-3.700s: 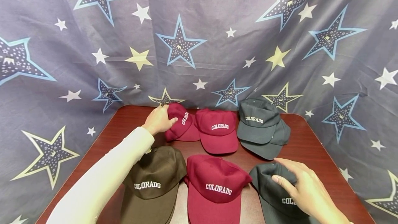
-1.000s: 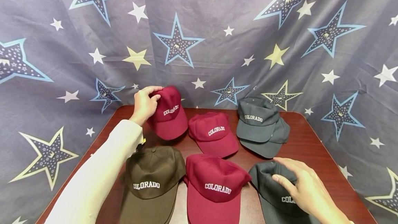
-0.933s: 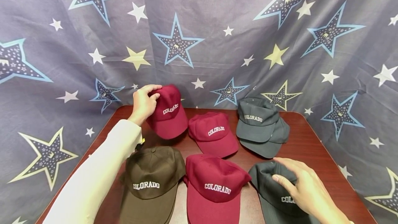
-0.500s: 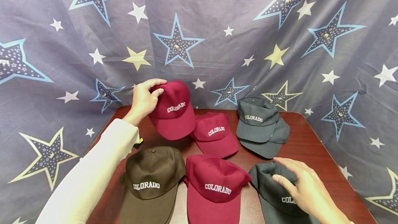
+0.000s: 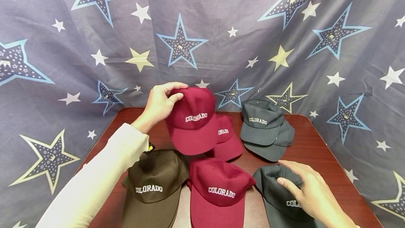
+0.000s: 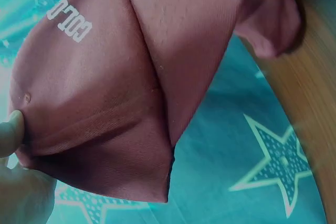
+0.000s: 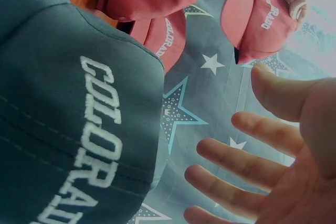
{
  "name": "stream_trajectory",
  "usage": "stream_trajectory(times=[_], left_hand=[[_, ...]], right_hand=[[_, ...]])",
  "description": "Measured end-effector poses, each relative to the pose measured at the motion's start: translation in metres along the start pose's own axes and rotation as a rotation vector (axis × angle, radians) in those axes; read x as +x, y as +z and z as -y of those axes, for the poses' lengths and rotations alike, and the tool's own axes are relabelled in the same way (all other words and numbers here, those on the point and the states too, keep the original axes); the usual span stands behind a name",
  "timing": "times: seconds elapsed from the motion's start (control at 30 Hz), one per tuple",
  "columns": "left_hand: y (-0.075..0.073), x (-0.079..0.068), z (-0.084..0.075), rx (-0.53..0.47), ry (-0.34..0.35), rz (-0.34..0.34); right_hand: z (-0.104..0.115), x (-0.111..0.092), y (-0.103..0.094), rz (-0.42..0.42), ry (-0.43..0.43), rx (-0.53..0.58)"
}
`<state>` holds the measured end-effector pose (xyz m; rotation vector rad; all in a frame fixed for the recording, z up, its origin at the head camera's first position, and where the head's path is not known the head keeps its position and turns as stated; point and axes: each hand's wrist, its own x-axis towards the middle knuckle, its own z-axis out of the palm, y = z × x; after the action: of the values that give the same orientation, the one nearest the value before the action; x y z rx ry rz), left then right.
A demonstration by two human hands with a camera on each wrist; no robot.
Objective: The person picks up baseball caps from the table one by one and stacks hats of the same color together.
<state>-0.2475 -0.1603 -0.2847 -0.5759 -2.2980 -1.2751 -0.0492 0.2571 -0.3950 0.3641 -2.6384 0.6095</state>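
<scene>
My left hand [image 5: 161,103] pinches a maroon baseball cap [image 5: 196,136] by the top of its crown, thumb in front. The cap hangs brim down above the table, its white COLORADO lettering facing me. In the head view it covers the left part of a second maroon cap [image 5: 230,147] behind it. The left wrist view shows the gripped crown [image 6: 94,87] up close. At front right, my right hand [image 5: 311,189] hovers over a dark grey cap [image 5: 275,185] and hides part of its lettering. Its fingers are spread and hold nothing in the right wrist view.
A brown cap [image 5: 155,175] and another maroon cap [image 5: 219,182] lie along the front of the reddish wooden table [image 5: 313,143]. Two overlapping grey caps [image 5: 262,126] sit at back right. Behind the table hangs a star-patterned cloth [image 5: 202,6].
My left hand has lifted the maroon cap from the back left and carried it right, in front of the second maroon cap, which has turned slightly. My right hand stays in place.
</scene>
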Motion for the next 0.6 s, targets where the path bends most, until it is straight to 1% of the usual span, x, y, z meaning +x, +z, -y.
stream_trajectory(times=[0.13, 0.27, 0.47, 0.6], left_hand=[[0.007, -0.005, -0.010, -0.041, -0.011, 0.041], [0.016, -0.012, -0.018, -0.073, 0.001, 0.089], [0.032, -0.024, -0.027, -0.149, 0.009, 0.176], [0.041, -0.032, -0.031, -0.177, 0.017, 0.224]], right_hand=[[0.000, -0.001, 0.001, 0.001, 0.000, 0.001], [0.000, 0.000, 0.002, -0.004, -0.007, 0.001], [0.000, 0.000, 0.002, -0.004, -0.012, 0.005], [0.000, -0.001, 0.003, -0.003, -0.009, 0.007]])
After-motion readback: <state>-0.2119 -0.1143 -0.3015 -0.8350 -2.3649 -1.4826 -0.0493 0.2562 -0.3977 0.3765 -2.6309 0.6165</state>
